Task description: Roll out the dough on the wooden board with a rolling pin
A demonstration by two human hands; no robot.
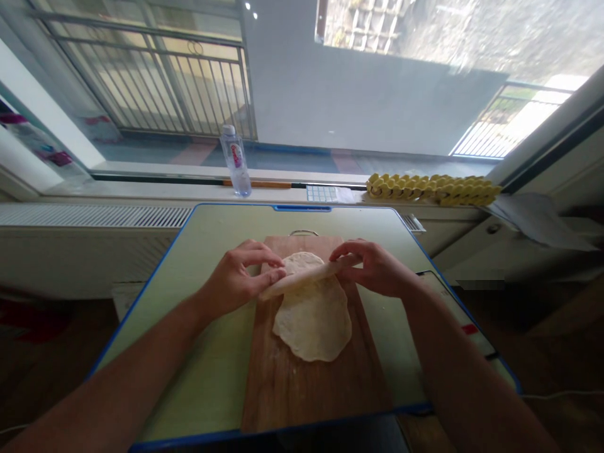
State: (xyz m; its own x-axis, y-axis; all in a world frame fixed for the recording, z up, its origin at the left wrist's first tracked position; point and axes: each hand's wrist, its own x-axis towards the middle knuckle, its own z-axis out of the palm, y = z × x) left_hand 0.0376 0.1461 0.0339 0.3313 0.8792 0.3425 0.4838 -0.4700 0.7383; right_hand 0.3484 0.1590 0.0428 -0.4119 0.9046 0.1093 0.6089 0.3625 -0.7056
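A flat, uneven sheet of dough (317, 321) lies on a wooden cutting board (306, 393) in the middle of the table. Across its upper part rests a pale rolling pin (302, 278), tilted so its right end sits farther away. At the pin's left end, my left hand (248, 272) has its thumb and fingers closed about it. My right hand (370, 265) grips the other end, fingers curled over the top. Part of each pin end is hidden by the fingers. Dough shows on both sides of the pin.
The small light-green table (202, 352) has a blue rim. A phone or tablet (457, 311) lies under my right forearm. On the windowsill stand a clear plastic bottle (236, 163) and yellow egg trays (429, 189). A radiator (94, 217) is at the left.
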